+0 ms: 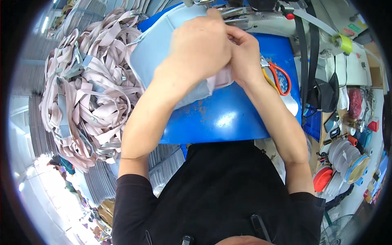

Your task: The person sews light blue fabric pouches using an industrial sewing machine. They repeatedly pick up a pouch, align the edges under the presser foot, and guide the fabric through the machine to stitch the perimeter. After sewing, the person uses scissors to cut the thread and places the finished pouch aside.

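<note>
My left hand [202,45] is blurred over a light blue-grey fabric panel [157,51], its fingers mostly hidden from view. Close against it, my right hand [247,55] is closed, thumb and fingertips pinched together. Whatever lies between those fingertips is hidden. The panel spreads under both hands on a blue work surface [216,122], and a pale pink piece [223,77] shows at its near right edge. Just beyond the hands are the metal parts of a sewing machine [265,24]. Right of my right wrist lies a pair of scissors [281,81] with red-orange and yellow handles.
A large tangled heap of pale pink straps [92,90] fills the left side. Stacks of grey folded fabric [96,179] stand below and behind it. Black belts [308,61] hang at the right. Farther right are thread spools [343,155] and a fan [343,228].
</note>
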A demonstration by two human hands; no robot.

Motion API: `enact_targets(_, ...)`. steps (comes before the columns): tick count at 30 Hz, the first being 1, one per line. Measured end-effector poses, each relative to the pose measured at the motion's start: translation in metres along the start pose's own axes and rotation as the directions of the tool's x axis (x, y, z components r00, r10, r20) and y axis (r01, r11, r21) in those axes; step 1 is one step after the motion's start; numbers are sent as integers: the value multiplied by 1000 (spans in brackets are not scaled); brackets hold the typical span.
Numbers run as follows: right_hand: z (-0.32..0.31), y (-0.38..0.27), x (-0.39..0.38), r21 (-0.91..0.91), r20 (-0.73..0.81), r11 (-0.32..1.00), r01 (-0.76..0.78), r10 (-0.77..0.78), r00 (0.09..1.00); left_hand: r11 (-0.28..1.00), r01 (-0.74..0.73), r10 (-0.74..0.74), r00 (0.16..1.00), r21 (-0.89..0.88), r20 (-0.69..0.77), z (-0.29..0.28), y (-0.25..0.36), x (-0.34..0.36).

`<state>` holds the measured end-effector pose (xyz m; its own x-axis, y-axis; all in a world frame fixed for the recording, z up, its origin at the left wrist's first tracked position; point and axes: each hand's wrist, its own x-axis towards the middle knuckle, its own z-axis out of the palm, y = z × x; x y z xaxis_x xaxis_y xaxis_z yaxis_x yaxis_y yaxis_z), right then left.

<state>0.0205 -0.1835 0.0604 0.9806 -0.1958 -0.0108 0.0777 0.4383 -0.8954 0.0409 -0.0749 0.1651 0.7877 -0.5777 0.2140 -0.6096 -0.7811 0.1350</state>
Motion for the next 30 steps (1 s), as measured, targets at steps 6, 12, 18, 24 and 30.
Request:
enact_targets(6, -12, -6, -33, -475, 91, 857, 199, -177, 980, 994, -106, 102, 972, -7, -211, -8, 11, -66)
enact_targets(12, -29, -8, -53, -478, 67, 872, 109, -87, 994, 916, -397, 342, 844, -53, -413, -2, -20, -68)
enact_targets(18, -12, -22, -71, -34, 2, 989, -144, 144, 990, 894, -441, 375, 832, -75, -409, 20, -4, -66)
enact_targets(24, -4, -21, -42, 68, 60, 984, -166, 162, 985, 901, -426, 362, 839, -78, -407, 20, -18, -44)
enact_targets(30, 12, -17, -10, 120, -32, 986, -114, 118, 992, 917, -393, 348, 873, -71, -343, 20, -40, -20)
